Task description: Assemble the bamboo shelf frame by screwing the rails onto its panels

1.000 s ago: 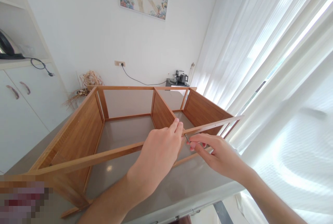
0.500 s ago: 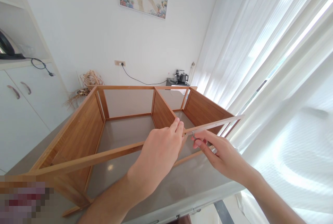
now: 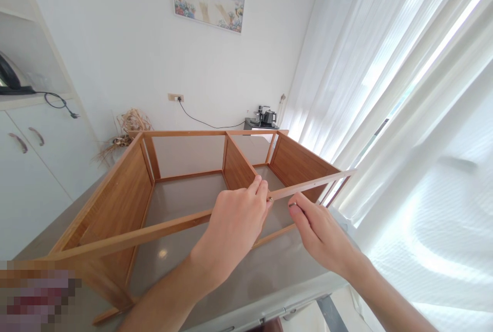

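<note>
A wooden frame [image 3: 169, 224] with panels and a middle divider [image 3: 241, 160] lies across a glossy grey tabletop. My left hand [image 3: 234, 224] is closed over the front rail where the divider meets it. A small brass-coloured bolt head [image 3: 270, 199] shows in the rail just right of those fingers. Below the rail's right part, my right hand [image 3: 319, 224] pinches a small bent metal hex key [image 3: 292, 204]; only its end shows past the thumb and forefinger. The key stands apart from the bolt.
White curtains [image 3: 404, 131] hang close along the right. Behind the frame, a black kettle [image 3: 269, 117] stands on a small stand, and dried stalks [image 3: 133, 121] are at the back left. A white cabinet [image 3: 34, 167] is at the left. A blurred-out patch covers the lower left corner.
My right hand has drawn the hex key away from the rail by the bolt and turned it, now a little lower. My left hand keeps its hold.
</note>
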`<control>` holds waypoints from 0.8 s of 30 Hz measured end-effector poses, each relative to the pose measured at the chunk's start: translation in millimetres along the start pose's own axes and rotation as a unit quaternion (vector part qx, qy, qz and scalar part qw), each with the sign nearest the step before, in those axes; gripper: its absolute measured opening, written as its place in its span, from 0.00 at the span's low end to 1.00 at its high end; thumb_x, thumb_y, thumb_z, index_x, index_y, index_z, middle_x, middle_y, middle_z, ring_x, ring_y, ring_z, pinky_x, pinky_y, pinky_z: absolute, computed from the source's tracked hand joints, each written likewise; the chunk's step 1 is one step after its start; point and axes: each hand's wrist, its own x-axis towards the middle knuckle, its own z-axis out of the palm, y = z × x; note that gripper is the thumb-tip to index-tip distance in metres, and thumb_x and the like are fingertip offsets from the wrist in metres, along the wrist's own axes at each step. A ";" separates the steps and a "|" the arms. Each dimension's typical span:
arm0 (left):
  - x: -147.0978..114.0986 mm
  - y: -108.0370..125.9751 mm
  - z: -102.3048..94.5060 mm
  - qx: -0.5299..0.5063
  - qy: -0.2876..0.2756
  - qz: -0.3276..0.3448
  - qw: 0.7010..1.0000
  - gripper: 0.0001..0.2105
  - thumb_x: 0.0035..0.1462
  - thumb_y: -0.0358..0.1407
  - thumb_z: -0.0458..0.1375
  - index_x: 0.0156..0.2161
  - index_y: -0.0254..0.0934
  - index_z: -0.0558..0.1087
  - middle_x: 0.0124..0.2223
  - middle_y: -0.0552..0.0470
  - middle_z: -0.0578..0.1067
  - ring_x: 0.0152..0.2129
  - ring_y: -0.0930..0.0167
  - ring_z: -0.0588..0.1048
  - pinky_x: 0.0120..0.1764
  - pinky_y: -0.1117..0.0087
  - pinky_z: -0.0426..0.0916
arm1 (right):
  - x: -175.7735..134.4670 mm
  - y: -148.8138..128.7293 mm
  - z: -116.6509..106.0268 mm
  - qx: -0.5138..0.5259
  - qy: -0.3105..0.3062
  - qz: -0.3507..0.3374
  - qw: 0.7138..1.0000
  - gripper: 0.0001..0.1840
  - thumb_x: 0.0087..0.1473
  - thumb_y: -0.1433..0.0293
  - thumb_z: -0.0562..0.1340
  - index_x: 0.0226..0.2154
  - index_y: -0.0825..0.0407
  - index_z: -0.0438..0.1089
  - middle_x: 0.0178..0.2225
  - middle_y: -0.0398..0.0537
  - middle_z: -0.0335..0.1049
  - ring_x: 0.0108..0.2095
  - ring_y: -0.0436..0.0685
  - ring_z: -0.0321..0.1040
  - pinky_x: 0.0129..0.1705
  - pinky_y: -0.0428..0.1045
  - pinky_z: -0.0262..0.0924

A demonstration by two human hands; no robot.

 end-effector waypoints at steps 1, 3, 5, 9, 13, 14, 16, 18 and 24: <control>-0.4 -1.0 0.0 -0.005 -0.002 0.002 1.000 0.17 0.69 0.38 0.44 0.57 0.37 0.67 0.60 0.42 0.71 0.30 0.69 0.80 0.23 0.71 0.65 | -0.3 -0.9 0.0 0.003 -0.002 0.003 1.000 0.16 0.68 0.63 0.46 0.28 0.47 0.52 0.20 0.36 0.52 0.20 0.49 0.50 0.23 0.47 0.48; -0.7 -2.9 0.1 -0.012 -0.005 0.006 1.000 0.18 0.70 0.38 0.43 0.58 0.37 0.66 0.60 0.42 0.70 0.33 0.69 0.80 0.24 0.71 0.66 | -0.5 -2.0 -1.2 0.012 -0.004 0.011 1.000 0.17 0.68 0.62 0.46 0.27 0.47 0.50 0.20 0.36 0.50 0.20 0.49 0.48 0.22 0.47 0.47; -0.6 -4.2 0.4 -0.017 -0.006 0.009 1.000 0.18 0.70 0.38 0.43 0.59 0.38 0.66 0.61 0.43 0.70 0.34 0.68 0.80 0.25 0.71 0.67 | -0.5 -2.5 -3.3 0.019 -0.014 0.017 1.000 0.18 0.69 0.61 0.46 0.27 0.47 0.51 0.20 0.36 0.51 0.20 0.49 0.48 0.22 0.47 0.47; 0.1 -4.5 1.5 -0.019 -0.008 0.010 1.000 0.18 0.70 0.38 0.43 0.60 0.39 0.64 0.60 0.44 0.70 0.34 0.68 0.80 0.25 0.71 0.67 | -0.8 -2.2 -6.2 0.010 -0.024 -0.011 1.000 0.16 0.68 0.62 0.47 0.31 0.48 0.61 0.25 0.40 0.62 0.25 0.51 0.59 0.25 0.47 0.55; -0.5 -4.6 2.4 -0.013 -0.009 0.010 1.000 0.18 0.69 0.38 0.45 0.61 0.38 0.64 0.62 0.43 0.69 0.34 0.67 0.80 0.26 0.70 0.68 | -0.9 1.9 -4.7 0.018 -0.012 -0.020 1.000 0.12 0.67 0.63 0.52 0.40 0.46 0.69 0.35 0.45 0.72 0.36 0.53 0.69 0.30 0.47 0.63; -0.8 -4.8 2.5 -0.011 -0.010 0.009 1.000 0.19 0.69 0.38 0.45 0.61 0.38 0.64 0.62 0.43 0.69 0.35 0.67 0.80 0.26 0.70 0.68 | -0.7 3.2 -3.9 0.020 -0.008 -0.017 1.000 0.12 0.66 0.63 0.53 0.41 0.46 0.70 0.37 0.45 0.73 0.37 0.54 0.70 0.31 0.46 0.65; -1.4 -5.1 2.6 -0.008 -0.012 0.007 1.000 0.19 0.69 0.38 0.45 0.61 0.38 0.63 0.62 0.42 0.68 0.35 0.67 0.80 0.27 0.70 0.68 | 0.0 5.0 -2.7 0.020 -0.001 -0.016 1.000 0.12 0.66 0.63 0.54 0.44 0.44 0.72 0.40 0.44 0.75 0.39 0.54 0.71 0.32 0.46 0.67; -1.9 -5.3 2.6 -0.007 -0.012 0.007 1.000 0.19 0.69 0.39 0.45 0.61 0.39 0.63 0.63 0.42 0.67 0.36 0.67 0.80 0.27 0.70 0.68 | 0.8 5.2 -2.3 0.018 0.003 -0.021 1.000 0.12 0.65 0.64 0.56 0.44 0.43 0.74 0.41 0.43 0.76 0.40 0.54 0.72 0.33 0.46 0.69; -1.5 -5.0 2.2 -0.012 -0.008 0.011 1.000 0.19 0.69 0.39 0.45 0.61 0.39 0.63 0.64 0.42 0.66 0.37 0.67 0.80 0.28 0.71 0.68 | 3.0 1.2 -3.1 0.024 0.041 -0.059 0.997 0.09 0.63 0.67 0.59 0.41 0.44 0.76 0.38 0.44 0.77 0.39 0.54 0.72 0.36 0.47 0.71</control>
